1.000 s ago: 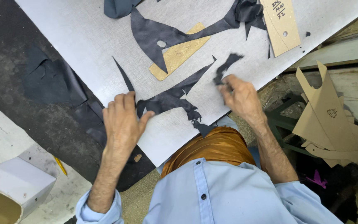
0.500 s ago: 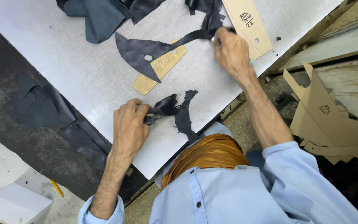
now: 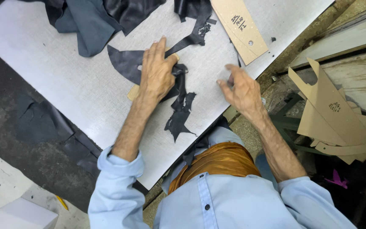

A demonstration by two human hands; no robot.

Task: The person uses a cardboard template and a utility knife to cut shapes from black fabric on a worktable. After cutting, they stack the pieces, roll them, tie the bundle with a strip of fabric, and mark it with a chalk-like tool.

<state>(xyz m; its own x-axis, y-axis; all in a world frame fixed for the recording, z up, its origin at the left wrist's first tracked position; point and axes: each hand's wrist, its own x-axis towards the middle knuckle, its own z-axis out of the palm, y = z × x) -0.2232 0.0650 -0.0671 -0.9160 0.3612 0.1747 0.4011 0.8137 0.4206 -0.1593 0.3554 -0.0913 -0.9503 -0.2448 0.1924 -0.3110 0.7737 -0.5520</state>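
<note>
My left hand (image 3: 156,72) lies flat on the grey work table (image 3: 64,80), pressing down on a cardboard pattern (image 3: 133,92) and a dark leather piece (image 3: 126,63). A jagged black leather scrap (image 3: 179,111) trails from under its fingers toward me. My right hand (image 3: 242,87) hovers just above the table near its edge, fingers curled and apart, holding nothing that I can see. Beyond it lies a long tan cardboard template (image 3: 240,27) with handwriting on it.
A heap of dark blue and black leather (image 3: 94,21) lies at the table's far side. Cut cardboard patterns (image 3: 331,114) lean at the right beside wooden planks (image 3: 352,38). Dark scraps (image 3: 39,123) lie on the floor at left, with a white box (image 3: 18,214).
My left hand slid forward with the black scrap onto the pattern and leather piece. My right hand drew back from the far leather strip toward the table's near edge.
</note>
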